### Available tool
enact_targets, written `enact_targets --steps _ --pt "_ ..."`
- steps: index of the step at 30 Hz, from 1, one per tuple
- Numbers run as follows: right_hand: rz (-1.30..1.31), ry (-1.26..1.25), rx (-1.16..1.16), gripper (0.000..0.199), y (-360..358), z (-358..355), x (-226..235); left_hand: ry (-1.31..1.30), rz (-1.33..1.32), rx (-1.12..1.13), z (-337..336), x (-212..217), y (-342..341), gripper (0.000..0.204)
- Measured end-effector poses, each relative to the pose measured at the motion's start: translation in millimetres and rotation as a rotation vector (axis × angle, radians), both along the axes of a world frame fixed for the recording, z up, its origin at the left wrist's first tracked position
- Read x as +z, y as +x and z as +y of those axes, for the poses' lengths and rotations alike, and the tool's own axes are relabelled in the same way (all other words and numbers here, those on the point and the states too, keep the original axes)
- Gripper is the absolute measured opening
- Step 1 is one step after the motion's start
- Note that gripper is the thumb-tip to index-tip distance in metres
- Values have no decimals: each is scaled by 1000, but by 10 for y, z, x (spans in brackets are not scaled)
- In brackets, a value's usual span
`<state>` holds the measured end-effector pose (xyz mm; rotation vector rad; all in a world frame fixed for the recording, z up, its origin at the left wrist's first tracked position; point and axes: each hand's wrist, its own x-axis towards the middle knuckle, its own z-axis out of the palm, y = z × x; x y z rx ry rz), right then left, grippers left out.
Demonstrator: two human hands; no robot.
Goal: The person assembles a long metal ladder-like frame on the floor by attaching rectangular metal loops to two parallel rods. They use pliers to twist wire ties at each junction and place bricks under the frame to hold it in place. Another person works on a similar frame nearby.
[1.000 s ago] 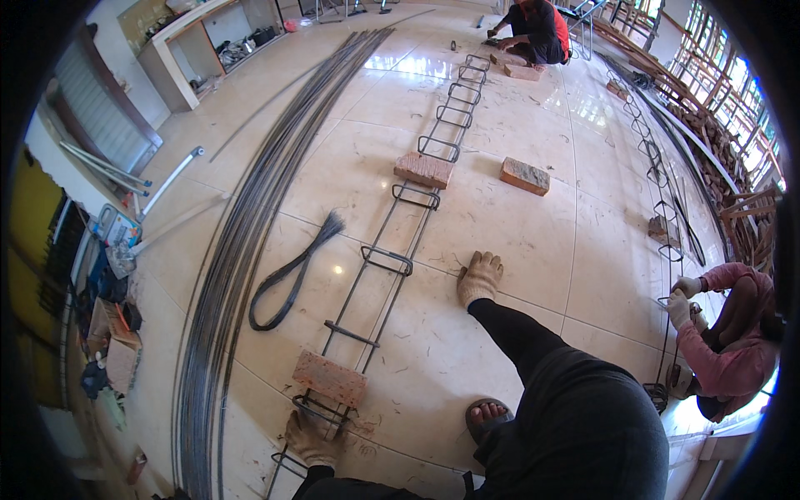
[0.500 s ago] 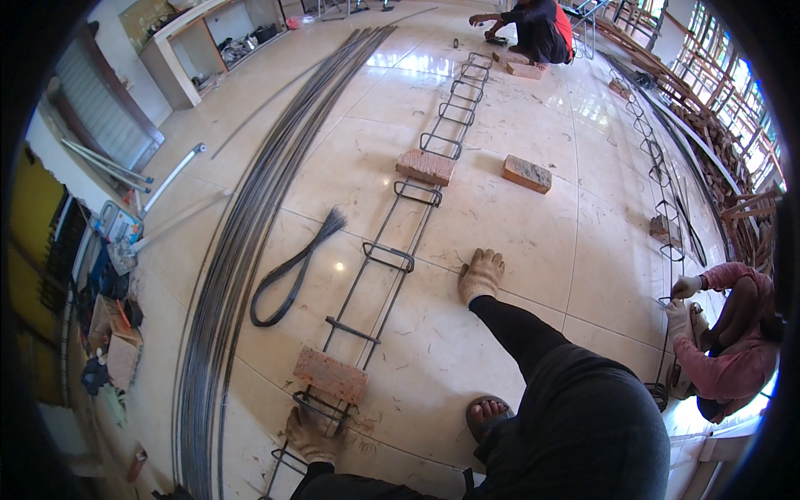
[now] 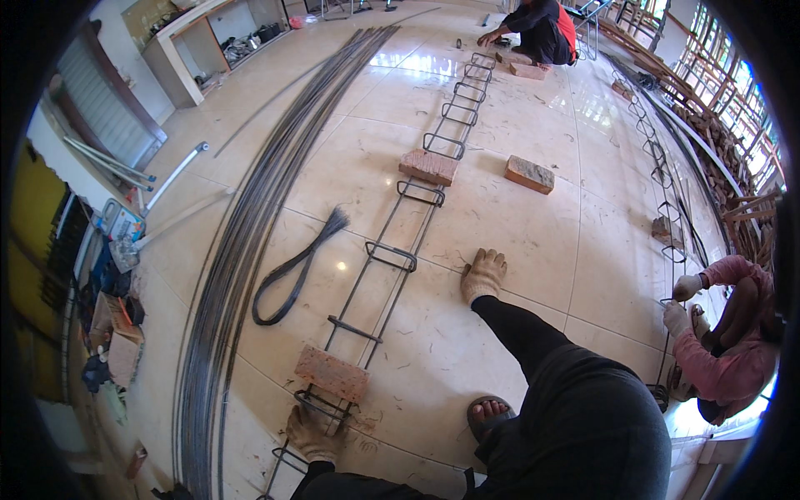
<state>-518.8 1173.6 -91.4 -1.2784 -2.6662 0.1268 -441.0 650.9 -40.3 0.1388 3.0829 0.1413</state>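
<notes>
A long, narrow rebar cage [image 3: 389, 250] with rectangular stirrups lies on the tiled floor, running away from me. My left hand [image 3: 310, 435], in a cream knitted glove, is closed on its near end beside a stirrup, just below a red brick [image 3: 332, 372]. The bars partly hide those fingers. My right hand [image 3: 484, 273], gloved too, rests flat on the floor to the right of the cage, fingers stretched out and holding nothing. Farther along, a second brick [image 3: 427, 167] sits at the cage, and a loose brick [image 3: 529, 175] lies to its right.
Left of the cage are a looped bundle of tie wire [image 3: 287, 287] and a long pile of steel rods [image 3: 250, 225]. A co-worker in pink sleeves [image 3: 723, 367] handles another cage [image 3: 658, 175] at right. A second person [image 3: 542, 33] crouches at the far end.
Both my hands stay where they were. The far person's raised hand has come down toward the bricks. The view has shifted slightly.
</notes>
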Motion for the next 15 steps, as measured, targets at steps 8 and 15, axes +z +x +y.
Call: enact_targets --steps 8,15 --pt "9 5 4 52 -23 -20 -9 47 43 -35 -268 -364 8 129" --pt "-3 -16 1 52 -25 -9 -2 -9 53 -24 -144 -218 13 131"
